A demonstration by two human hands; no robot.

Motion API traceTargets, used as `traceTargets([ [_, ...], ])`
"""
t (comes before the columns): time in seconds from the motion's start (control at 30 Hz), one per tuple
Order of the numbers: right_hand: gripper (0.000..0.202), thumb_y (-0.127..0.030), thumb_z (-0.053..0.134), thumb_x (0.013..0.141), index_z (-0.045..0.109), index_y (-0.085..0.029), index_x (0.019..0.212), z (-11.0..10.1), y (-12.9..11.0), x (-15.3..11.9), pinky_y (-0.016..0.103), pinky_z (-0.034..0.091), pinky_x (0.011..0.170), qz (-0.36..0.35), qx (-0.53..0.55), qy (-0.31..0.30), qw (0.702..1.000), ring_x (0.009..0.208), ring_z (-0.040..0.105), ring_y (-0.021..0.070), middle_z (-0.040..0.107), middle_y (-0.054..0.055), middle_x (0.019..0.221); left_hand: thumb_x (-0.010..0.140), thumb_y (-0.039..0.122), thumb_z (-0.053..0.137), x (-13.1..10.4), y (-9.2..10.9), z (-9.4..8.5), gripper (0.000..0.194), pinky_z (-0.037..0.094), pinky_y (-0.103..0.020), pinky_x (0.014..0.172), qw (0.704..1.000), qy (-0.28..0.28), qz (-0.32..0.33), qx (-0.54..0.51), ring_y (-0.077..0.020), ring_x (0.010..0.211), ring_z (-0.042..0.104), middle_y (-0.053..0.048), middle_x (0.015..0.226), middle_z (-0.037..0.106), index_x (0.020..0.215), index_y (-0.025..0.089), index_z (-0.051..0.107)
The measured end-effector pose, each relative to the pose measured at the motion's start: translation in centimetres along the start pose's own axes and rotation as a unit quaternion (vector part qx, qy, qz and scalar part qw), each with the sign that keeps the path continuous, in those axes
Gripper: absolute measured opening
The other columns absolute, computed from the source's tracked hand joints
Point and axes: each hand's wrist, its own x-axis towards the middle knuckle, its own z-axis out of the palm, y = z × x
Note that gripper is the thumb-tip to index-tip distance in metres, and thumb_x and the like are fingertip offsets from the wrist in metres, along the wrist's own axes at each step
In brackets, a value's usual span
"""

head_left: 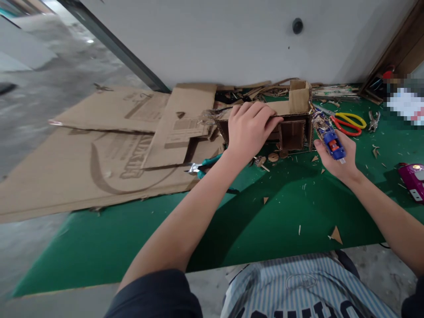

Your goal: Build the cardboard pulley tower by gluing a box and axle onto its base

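My left hand [247, 126] is closed over the top edge of a small cardboard structure [294, 108] with box-like openings, its fingers bent along the panel. In my right hand [342, 152] is a blue glue gun [333, 141] with an orange part and a pale stick end showing at its rear. The gun's front, covered in stringy residue, points at the structure's right edge; whether its tip touches the cardboard I cannot tell. Small cardboard discs [273, 157] and a thin stick [264, 167] lie below the structure.
Large cardboard sheets [109, 159] cover the left of the green table [132, 247]. Teal-handled pliers [202, 168] lie by my left forearm. Red-and-yellow-handled scissors [351, 123], small metal pliers [374, 121] and a purple device [412, 179] are at right. Scraps dot the surface.
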Motion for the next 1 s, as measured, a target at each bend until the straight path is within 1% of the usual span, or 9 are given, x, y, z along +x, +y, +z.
traceTargets([
  [0.2, 0.041, -0.038, 0.072, 0.088, 0.037, -0.025, 0.070, 0.1, 0.6, 0.0, 0.029, 0.032, 0.052, -0.066, -0.008, 0.013, 0.998, 0.054, 0.039, 0.0111, 0.043, -0.005, 0.062, 0.100, 0.044, 0.061, -0.1, 0.7, -0.3, 0.022, 0.048, -0.047, 0.096, 0.993, -0.013, 0.026, 0.116, -0.0290, 0.103, 0.068, -0.007, 0.101, 0.074, 0.092, 0.024, 0.066],
  [0.33, 0.040, -0.039, 0.069, 0.089, 0.037, -0.025, 0.070, 0.1, 0.5, 0.1, 0.029, 0.033, 0.051, -0.068, -0.023, 0.014, 0.997, 0.053, 0.040, 0.0112, 0.043, -0.004, 0.062, 0.100, 0.043, 0.062, -0.3, 0.9, -0.2, 0.022, 0.049, -0.045, 0.089, 0.986, 0.002, 0.052, 0.157, -0.0288, 0.099, 0.070, -0.006, 0.098, 0.076, 0.091, 0.024, 0.065],
  [0.47, 0.039, -0.039, 0.068, 0.089, 0.037, -0.025, 0.070, 0.2, 0.4, 0.1, 0.029, 0.034, 0.051, -0.070, -0.025, 0.026, 0.997, 0.052, 0.040, 0.0109, 0.043, -0.005, 0.061, 0.100, 0.044, 0.062, -0.5, 0.8, 0.0, 0.022, 0.048, -0.045, 0.087, 0.984, 0.013, 0.062, 0.169, -0.0285, 0.097, 0.070, -0.006, 0.096, 0.076, 0.091, 0.024, 0.066],
  [0.7, 0.036, -0.038, 0.068, 0.088, 0.038, -0.025, 0.071, 0.2, 0.4, 0.0, 0.029, 0.037, 0.053, -0.050, -0.018, 0.023, 0.998, 0.055, 0.045, 0.0120, 0.045, -0.004, 0.063, 0.100, 0.043, 0.061, -0.7, 1.1, -0.1, 0.022, 0.047, -0.047, 0.092, 0.988, -0.003, 0.046, 0.148, -0.0290, 0.100, 0.067, -0.007, 0.099, 0.075, 0.091, 0.024, 0.065],
  [0.87, 0.036, -0.036, 0.068, 0.087, 0.038, -0.025, 0.072, 0.2, 0.4, 0.0, 0.030, 0.038, 0.053, -0.045, -0.013, 0.023, 0.999, 0.055, 0.044, 0.0120, 0.046, -0.004, 0.063, 0.100, 0.043, 0.061, -0.9, 1.0, 0.0, 0.022, 0.047, -0.044, 0.089, 0.985, 0.015, 0.066, 0.160, -0.0273, 0.097, 0.067, -0.006, 0.097, 0.074, 0.089, 0.024, 0.063],
  [1.0, 0.035, -0.036, 0.068, 0.087, 0.039, -0.025, 0.072, 0.2, 0.3, 0.0, 0.030, 0.038, 0.054, -0.048, -0.017, 0.025, 0.998, 0.056, 0.045, 0.0122, 0.046, -0.004, 0.063, 0.101, 0.043, 0.060, -1.0, 1.0, -0.1, 0.022, 0.047, -0.044, 0.086, 0.982, 0.016, 0.083, 0.167, -0.0272, 0.096, 0.067, -0.006, 0.096, 0.074, 0.089, 0.024, 0.063],
])
